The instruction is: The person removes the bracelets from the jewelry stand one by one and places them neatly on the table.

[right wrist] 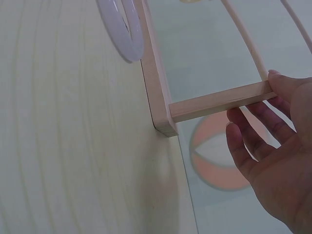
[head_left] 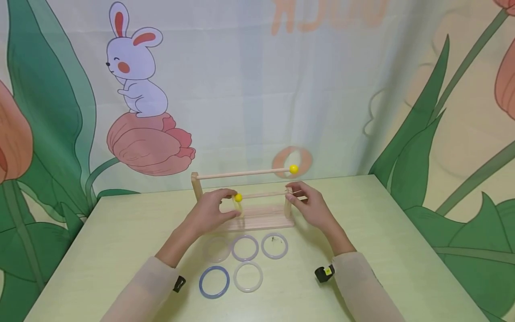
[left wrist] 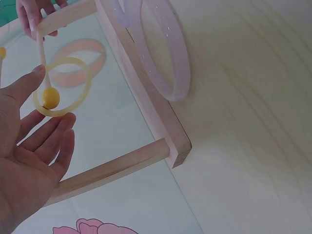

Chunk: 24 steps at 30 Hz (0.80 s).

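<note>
A wooden rack stands on the table, with a flat base (head_left: 265,222), a taller left post (head_left: 196,187) and a shorter right post (head_left: 287,208). My left hand (head_left: 205,212) holds a translucent yellow ring (left wrist: 88,87) between thumb and fingertips. The ring is around the lower rod (head_left: 265,195), close to the yellow ball (left wrist: 50,98) at its free end. With thumb and fingers, my right hand (right wrist: 278,141) grips the upper end of the shorter post, where that rod joins. The upper rod (head_left: 245,173) runs from the taller post to another yellow ball (head_left: 294,169).
Several rings lie on the table before the rack: a blue ring (head_left: 201,288), a clear whitish ring (head_left: 260,277), lilac ones (head_left: 257,248) and a pale pinkish one (head_left: 205,252). Behind the table (head_left: 120,268) hangs a printed curtain (head_left: 241,89) with a rabbit and tulips.
</note>
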Motion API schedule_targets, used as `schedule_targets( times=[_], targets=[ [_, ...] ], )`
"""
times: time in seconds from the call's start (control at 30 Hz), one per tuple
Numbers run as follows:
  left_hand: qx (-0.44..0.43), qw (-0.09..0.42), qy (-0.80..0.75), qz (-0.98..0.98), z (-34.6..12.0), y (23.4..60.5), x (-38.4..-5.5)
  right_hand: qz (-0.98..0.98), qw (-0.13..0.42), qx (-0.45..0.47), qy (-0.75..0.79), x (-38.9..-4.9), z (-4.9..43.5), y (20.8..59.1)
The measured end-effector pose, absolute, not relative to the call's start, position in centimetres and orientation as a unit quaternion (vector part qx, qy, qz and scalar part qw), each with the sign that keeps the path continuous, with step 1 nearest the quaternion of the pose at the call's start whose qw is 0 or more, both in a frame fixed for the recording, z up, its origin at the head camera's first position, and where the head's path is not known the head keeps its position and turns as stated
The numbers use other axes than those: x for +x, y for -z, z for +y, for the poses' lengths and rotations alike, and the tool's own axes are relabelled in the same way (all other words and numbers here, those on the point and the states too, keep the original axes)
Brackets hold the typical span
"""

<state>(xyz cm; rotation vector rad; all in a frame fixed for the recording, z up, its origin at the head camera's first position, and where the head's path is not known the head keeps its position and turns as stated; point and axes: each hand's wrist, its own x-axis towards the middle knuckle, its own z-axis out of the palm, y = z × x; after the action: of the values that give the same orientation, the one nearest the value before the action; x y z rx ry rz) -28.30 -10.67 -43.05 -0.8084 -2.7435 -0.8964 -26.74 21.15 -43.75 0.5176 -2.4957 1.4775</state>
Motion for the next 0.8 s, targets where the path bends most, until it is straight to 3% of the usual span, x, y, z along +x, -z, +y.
schedule_targets(
  times=[0.8],
  targets=[
    [-0.265,0.006,0.381,-0.886,-10.2,44.2,-25.1,-0.842,0.097,0.182,-0.498,-27.4,21.5,44.6]
  ],
)
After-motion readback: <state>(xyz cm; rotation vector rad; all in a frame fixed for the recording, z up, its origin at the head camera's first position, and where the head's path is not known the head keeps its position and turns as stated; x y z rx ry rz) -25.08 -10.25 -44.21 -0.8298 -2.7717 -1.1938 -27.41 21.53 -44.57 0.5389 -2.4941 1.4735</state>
